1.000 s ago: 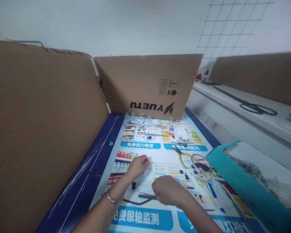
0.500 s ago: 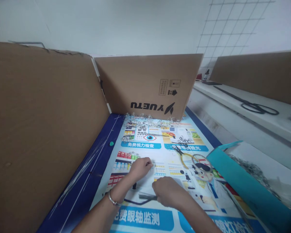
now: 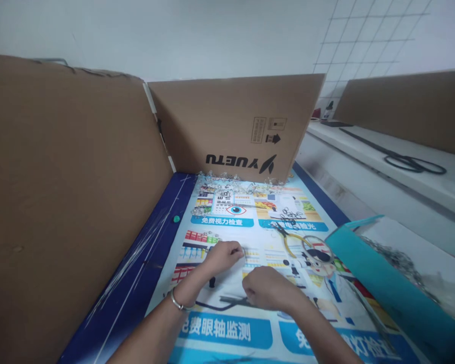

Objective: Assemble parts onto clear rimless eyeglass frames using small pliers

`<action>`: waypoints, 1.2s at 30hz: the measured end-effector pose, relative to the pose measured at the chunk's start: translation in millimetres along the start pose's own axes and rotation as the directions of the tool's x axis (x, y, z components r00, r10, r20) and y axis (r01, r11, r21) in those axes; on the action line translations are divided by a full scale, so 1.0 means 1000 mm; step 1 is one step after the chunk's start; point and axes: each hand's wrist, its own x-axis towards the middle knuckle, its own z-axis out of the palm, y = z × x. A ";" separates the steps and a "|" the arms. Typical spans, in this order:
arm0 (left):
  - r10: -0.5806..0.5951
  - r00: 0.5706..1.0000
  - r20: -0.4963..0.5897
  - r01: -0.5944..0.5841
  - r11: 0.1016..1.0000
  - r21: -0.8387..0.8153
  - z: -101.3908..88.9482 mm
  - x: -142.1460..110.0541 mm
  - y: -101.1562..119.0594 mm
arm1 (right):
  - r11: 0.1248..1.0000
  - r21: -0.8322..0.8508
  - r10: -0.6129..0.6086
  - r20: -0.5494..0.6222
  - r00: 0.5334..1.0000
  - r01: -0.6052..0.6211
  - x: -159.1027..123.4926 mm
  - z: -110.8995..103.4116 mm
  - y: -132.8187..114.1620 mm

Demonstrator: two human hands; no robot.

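Note:
My left hand [image 3: 224, 257] is closed in a pinch over the printed mat [image 3: 227, 328]. A thin, pale wire-like bit shows at its fingertips, too small to name. Lower and to the right, my right hand [image 3: 267, 289] is curled shut with its knuckles up. Thin dark grey strips or wires [image 3: 229, 300] stick out leftward from beneath it; whether the fingers grip them is hidden. Beyond my right hand lie yellow-handled pliers [image 3: 292, 243], partly beside a round clear dish [image 3: 317, 249].
Clear beads [image 3: 231, 184] lie along the cardboard panel [image 3: 231, 121]. Small dark rings [image 3: 291, 217] sit before it. Long thin wires [image 3: 127, 275] run along the left edge. A teal box [image 3: 387, 275] with tangled metal bits stands right; black scissors [image 3: 413, 163] rest on the ledge.
The view has shifted slightly. Both hands stay close together with only small movements, my right hand a little farther right; each remains closed.

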 end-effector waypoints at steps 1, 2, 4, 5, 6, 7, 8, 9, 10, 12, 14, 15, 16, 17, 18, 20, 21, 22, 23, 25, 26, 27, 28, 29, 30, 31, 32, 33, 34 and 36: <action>0.013 1.000 0.021 -0.013 1.000 -0.027 -0.001 -0.001 0.002 | 1.000 0.015 -0.004 0.007 1.000 0.003 -0.001 -0.001 0.001; 0.017 0.999 0.033 -0.015 0.999 -0.052 -0.002 -0.001 0.003 | 1.000 0.023 0.002 0.011 1.000 -0.002 -0.002 -0.003 0.002; 0.023 0.998 0.064 -0.017 0.996 -0.087 -0.002 -0.001 0.004 | 0.999 0.044 0.019 0.019 1.000 -0.020 -0.002 -0.003 0.005; 0.026 0.997 0.077 -0.018 0.995 -0.100 -0.001 -0.001 0.005 | 0.998 0.056 0.021 0.017 1.000 -0.022 -0.001 -0.002 0.006; 0.030 0.996 0.089 -0.020 0.994 -0.109 -0.001 -0.001 0.005 | 0.997 0.073 0.022 0.013 1.000 -0.023 0.000 0.000 0.008; 0.033 0.995 0.099 -0.022 0.993 -0.116 0.000 -0.001 0.004 | 0.995 0.099 0.017 0.007 1.000 -0.017 0.002 0.003 0.010; 0.036 0.994 0.106 -0.023 0.992 -0.121 0.000 -0.001 0.004 | 0.992 0.128 0.009 -0.004 1.000 -0.008 0.003 0.005 0.013; 0.039 0.993 0.113 -0.025 0.992 -0.124 0.000 -0.002 0.004 | 0.987 0.159 0.000 -0.016 1.000 0.003 0.004 0.008 0.015; 0.044 0.992 0.120 -0.029 0.992 -0.127 0.000 -0.002 0.003 | 0.982 0.186 -0.013 -0.026 1.000 0.018 0.005 0.010 0.018; 0.059 0.990 0.131 -0.042 0.990 -0.133 0.000 -0.002 0.004 | 0.975 0.216 -0.037 -0.035 0.999 0.043 0.006 0.013 0.022; 0.071 0.987 0.143 -0.051 0.989 -0.139 -0.002 -0.003 0.006 | 0.975 0.220 -0.037 -0.030 0.999 0.043 0.005 0.013 0.023; 0.072 0.986 0.151 -0.051 0.989 -0.138 -0.003 -0.003 0.007 | 0.975 0.221 -0.032 -0.023 0.999 0.037 0.004 0.012 0.023; 0.068 0.985 0.160 -0.046 0.990 -0.134 -0.003 -0.004 0.008 | 0.975 0.222 -0.026 -0.018 0.999 0.030 0.004 0.010 0.022; 0.061 0.984 0.168 -0.039 0.991 -0.128 -0.004 -0.004 0.010 | 0.975 0.220 -0.021 -0.012 1.000 0.023 0.003 0.009 0.021; 0.054 0.983 0.174 -0.033 0.992 -0.122 -0.005 -0.004 0.011 | 0.976 0.217 -0.018 -0.007 1.000 0.019 0.003 0.008 0.020; 0.056 0.983 0.175 -0.035 0.992 -0.123 -0.005 -0.005 0.012 | 0.979 0.205 -0.016 -0.009 1.000 0.018 0.003 0.008 0.019; 0.064 0.983 0.174 -0.042 0.991 -0.128 -0.005 -0.005 0.012 | 0.980 0.198 -0.017 -0.012 1.000 0.019 0.003 0.008 0.020; 0.073 0.982 0.176 -0.049 0.990 -0.134 -0.005 -0.005 0.011 | 0.981 0.194 -0.018 -0.020 1.000 0.021 0.003 0.009 0.021; 0.077 0.980 0.182 -0.052 0.989 -0.137 -0.005 -0.005 0.011 | 0.981 0.193 -0.017 -0.032 0.999 0.023 0.004 0.010 0.022; 0.073 0.974 0.212 -0.041 0.988 -0.151 -0.005 -0.005 0.009 | 0.981 0.193 -0.005 -0.064 0.998 0.018 0.003 0.011 0.026; 0.072 0.969 0.235 -0.033 0.986 -0.166 -0.006 -0.006 0.008 | 0.981 0.192 0.004 -0.080 0.997 0.012 0.003 0.011 0.028; 0.078 0.963 0.257 -0.029 0.981 -0.190 -0.007 -0.006 0.007 | 0.981 0.191 0.011 -0.097 0.995 0.008 0.002 0.011 0.030; 0.090 0.957 0.277 -0.030 0.976 -0.216 -0.008 -0.007 0.006 | 0.982 0.191 0.018 -0.109 0.994 0.003 0.001 0.009 0.032; 0.109 0.949 0.295 -0.037 0.970 -0.239 -0.010 -0.007 0.005 | 0.982 0.191 0.027 -0.115 0.993 -0.005 0.000 0.008 0.034; 0.130 0.941 0.311 -0.051 0.967 -0.250 -0.012 -0.008 0.005 | 0.982 0.190 0.039 -0.119 0.992 -0.015 -0.001 0.007 0.035; 0.151 0.934 0.325 -0.071 0.967 -0.246 -0.014 -0.009 0.005 | 0.982 0.187 0.054 -0.129 0.990 -0.029 -0.002 0.006 0.036; 0.170 0.925 0.340 -0.094 0.969 -0.228 -0.016 -0.009 0.005 | 0.983 0.180 0.073 -0.145 0.987 -0.046 -0.002 0.005 0.037; 0.185 0.917 0.354 -0.121 0.973 -0.197 -0.018 -0.010 0.007 | 0.984 0.169 0.092 -0.167 0.982 -0.063 -0.002 0.004 0.038; 0.196 0.912 0.361 -0.148 0.977 -0.156 -0.019 -0.011 0.008 | 0.985 0.157 0.102 -0.190 0.977 -0.072 -0.002 0.005 0.038; 0.199 0.916 0.348 -0.192 0.980 -0.055 -0.018 -0.013 0.012 | 0.988 0.138 0.102 -0.224 0.969 -0.072 0.000 0.006 0.039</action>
